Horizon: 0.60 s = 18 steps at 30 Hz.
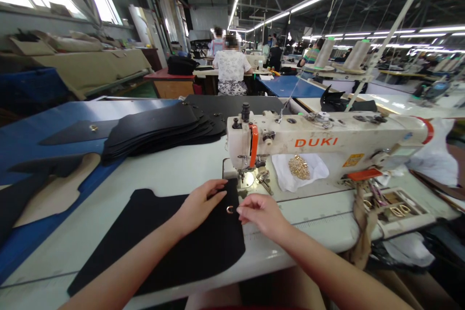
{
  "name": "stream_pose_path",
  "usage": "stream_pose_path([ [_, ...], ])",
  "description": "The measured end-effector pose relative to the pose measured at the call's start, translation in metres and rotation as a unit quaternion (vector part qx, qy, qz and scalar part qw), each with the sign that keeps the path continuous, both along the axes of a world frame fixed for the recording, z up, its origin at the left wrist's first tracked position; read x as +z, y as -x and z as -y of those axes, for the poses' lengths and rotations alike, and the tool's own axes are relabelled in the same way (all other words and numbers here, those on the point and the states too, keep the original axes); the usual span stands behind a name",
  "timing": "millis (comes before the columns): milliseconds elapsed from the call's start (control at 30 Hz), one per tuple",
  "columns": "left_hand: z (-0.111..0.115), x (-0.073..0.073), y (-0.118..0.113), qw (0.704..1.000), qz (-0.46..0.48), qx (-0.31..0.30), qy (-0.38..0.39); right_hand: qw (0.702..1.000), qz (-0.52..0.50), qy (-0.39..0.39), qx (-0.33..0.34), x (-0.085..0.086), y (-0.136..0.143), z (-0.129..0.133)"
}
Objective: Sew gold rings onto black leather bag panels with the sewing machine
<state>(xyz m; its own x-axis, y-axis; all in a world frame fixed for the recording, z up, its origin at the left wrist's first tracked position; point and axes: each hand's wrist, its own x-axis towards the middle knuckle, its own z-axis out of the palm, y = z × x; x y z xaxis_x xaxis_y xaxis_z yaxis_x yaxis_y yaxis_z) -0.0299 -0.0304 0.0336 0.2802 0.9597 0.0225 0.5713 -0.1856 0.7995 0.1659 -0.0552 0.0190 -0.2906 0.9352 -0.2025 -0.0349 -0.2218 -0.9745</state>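
Observation:
A black cut panel (174, 232) lies flat on the pale sewing table, its upper right corner beside the needle area of the sewing machine (290, 143). My left hand (199, 204) rests on the panel near that corner, thumb and fingers apart. A small gold-coloured metal ring (229, 209) shows on the panel between my hands. Just right of it, at the panel's edge, my right hand (262, 214) is closed in a pinch. What its fingertips hold, if anything, is hidden.
Stacked black panels (160, 128) lie at the back left. Behind the needle, gold-coloured metal pieces (299, 167) sit on white plastic. A parts tray (403, 210) holding gold rings stands at right. A person (232, 70) in a patterned top sits further ahead.

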Motion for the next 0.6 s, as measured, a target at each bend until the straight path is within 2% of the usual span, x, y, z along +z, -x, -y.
stream_pose_path([
  [100,0.001,-0.024,-0.001,0.975,-0.132,-0.043,-0.172,0.999,0.03,0.025,-0.009,0.001,-0.004,-0.006],
  [167,0.006,-0.036,-0.001,0.956,-0.186,-0.062,-0.216,0.997,0.066,0.044,-0.008,0.004,-0.005,-0.012],
  [267,0.01,-0.045,-0.001,0.943,-0.232,-0.056,-0.231,0.99,0.112,0.081,0.0,0.01,0.002,-0.025],
  [367,0.011,-0.045,-0.001,0.94,-0.242,-0.05,-0.237,0.985,0.129,0.11,0.017,0.013,0.012,-0.04],
  [600,0.011,-0.03,-0.006,0.933,-0.188,-0.062,-0.3,0.972,0.169,0.151,0.066,0.014,0.02,-0.06],
])
